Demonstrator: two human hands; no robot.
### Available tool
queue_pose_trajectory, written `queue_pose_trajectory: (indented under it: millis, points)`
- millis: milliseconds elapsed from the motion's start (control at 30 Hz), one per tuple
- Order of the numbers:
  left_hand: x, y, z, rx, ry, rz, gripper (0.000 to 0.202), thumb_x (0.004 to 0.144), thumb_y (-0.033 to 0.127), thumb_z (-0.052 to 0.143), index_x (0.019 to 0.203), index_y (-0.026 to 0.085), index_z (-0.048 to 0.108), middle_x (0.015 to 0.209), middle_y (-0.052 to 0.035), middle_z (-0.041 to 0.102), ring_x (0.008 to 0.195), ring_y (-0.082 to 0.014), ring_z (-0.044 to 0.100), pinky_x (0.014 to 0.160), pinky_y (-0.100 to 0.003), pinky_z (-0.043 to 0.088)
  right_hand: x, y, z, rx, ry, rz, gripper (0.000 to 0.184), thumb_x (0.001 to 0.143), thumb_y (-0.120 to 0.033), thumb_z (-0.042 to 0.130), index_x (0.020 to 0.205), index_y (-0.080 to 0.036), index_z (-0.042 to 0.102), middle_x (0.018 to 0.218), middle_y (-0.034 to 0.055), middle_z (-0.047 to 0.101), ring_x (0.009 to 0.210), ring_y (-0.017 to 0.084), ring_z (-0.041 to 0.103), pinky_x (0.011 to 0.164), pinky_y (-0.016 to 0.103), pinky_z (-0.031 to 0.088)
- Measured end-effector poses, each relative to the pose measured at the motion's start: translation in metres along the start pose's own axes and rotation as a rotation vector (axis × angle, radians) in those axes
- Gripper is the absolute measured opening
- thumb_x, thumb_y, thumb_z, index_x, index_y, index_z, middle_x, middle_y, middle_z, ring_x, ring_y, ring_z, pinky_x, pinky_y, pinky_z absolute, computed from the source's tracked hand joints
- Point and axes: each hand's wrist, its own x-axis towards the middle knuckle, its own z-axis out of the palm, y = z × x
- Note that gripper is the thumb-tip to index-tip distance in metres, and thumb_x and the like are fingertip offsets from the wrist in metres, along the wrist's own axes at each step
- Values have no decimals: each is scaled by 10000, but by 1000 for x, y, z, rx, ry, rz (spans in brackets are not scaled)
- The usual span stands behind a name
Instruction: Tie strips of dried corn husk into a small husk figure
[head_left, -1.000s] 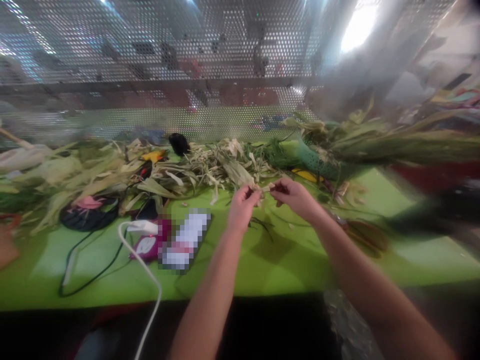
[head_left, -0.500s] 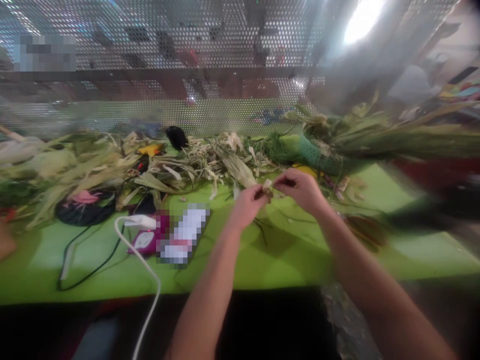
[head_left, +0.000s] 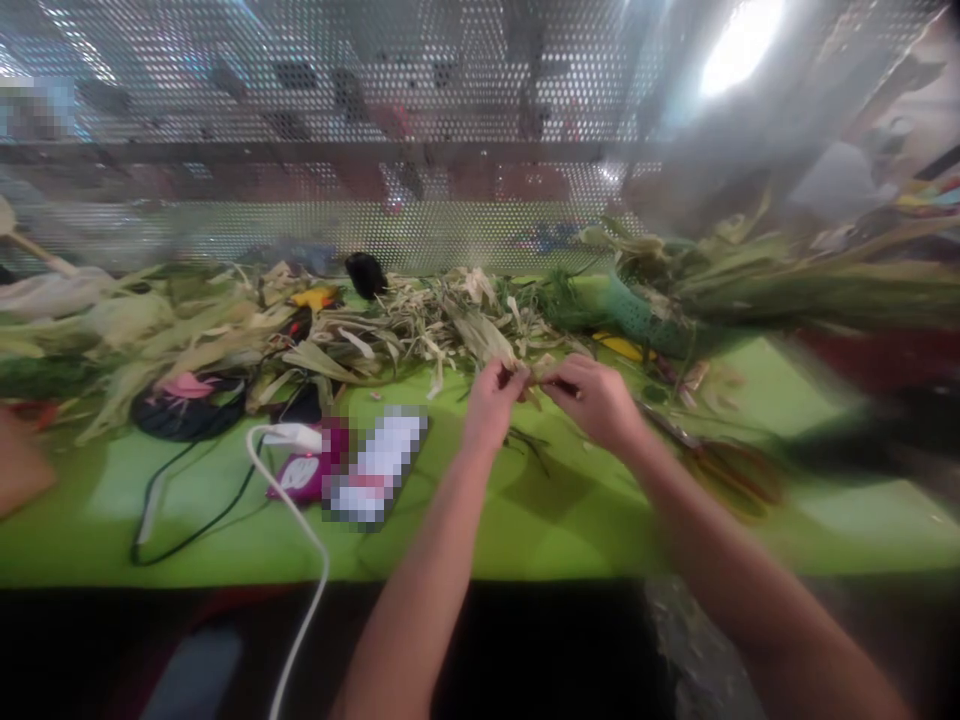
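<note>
Left hand (head_left: 489,405) and right hand (head_left: 600,402) pinch a husk strip (head_left: 534,373) above the green table (head_left: 525,545) (perforated screen (head_left: 450,100) behind).

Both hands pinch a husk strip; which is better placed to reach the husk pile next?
Probably left: the left hand lies just before the husk pile, while the right hand sits farther right, nearer the teal basket. Both pinch the strip.

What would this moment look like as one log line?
left hand: pinching husk strip | right hand: pinching husk strip | under hands: green table
</note>
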Motion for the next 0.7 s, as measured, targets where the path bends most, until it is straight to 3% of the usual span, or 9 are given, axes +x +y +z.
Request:
queue_pose_trajectory:
  millis: [167, 267, 367, 467, 567, 700]
  points:
    - [-7, 8, 2, 374, 10, 145, 52, 839, 237, 613, 818, 192, 599, 729, 2, 571, 674, -131, 476, 667, -247, 357, -1, -2, -2, -166, -57, -107, 186, 936, -233, 554, 938, -208, 738, 864, 64, 695, 744, 169, 617, 691, 271, 442]
    - [-10, 14, 3, 470, -70, 197, 96, 818, 238, 646, 746, 192, 603, 704, -3, 552, 678, -140, 454, 672, -253, 328, 2, 3, -10, -128, -43, -89, 176, 929, -250, 569, 913, -210, 739, 860, 63, 682, 761, 175, 610, 715, 285, 447]
    - [-9, 15, 2, 369, -235, 94, 168, 792, 326, 694, 752, 180, 619, 686, 8, 544, 664, -132, 453, 665, -250, 341, 7, 11, -17, 29, -7, -2, 128, 886, -262, 626, 843, -201, 729, 822, 50, 650, 745, 165, 590, 690, 278, 450]
    - [-7, 13, 0, 119, -337, -12, 227, 794, 387, 694, 843, 170, 647, 740, 3, 582, 693, -123, 493, 687, -245, 386, 10, 19, -18, 206, 42, 140, 133, 824, -308, 690, 771, -187, 703, 758, 28, 627, 687, 150, 554, 631, 265, 437]
    - [-7, 8, -1, -108, -291, -77, 213, 800, 353, 683, 900, 166, 664, 804, -14, 619, 711, -112, 525, 698, -233, 420, 9, 22, -11, 289, 62, 244, 117, 801, -289, 677, 762, -180, 691, 709, 5, 616, 639, 136, 528, 594, 256, 415]
    - [-4, 1, 0, -205, -174, -91, 210, 780, 304, 691, 931, 163, 660, 826, -11, 639, 709, -102, 550, 706, -228, 448, 6, 15, -4, 196, 61, 171, 90, 800, -241, 676, 737, -178, 684, 696, 7, 618, 651, 143, 545, 605, 258, 413]
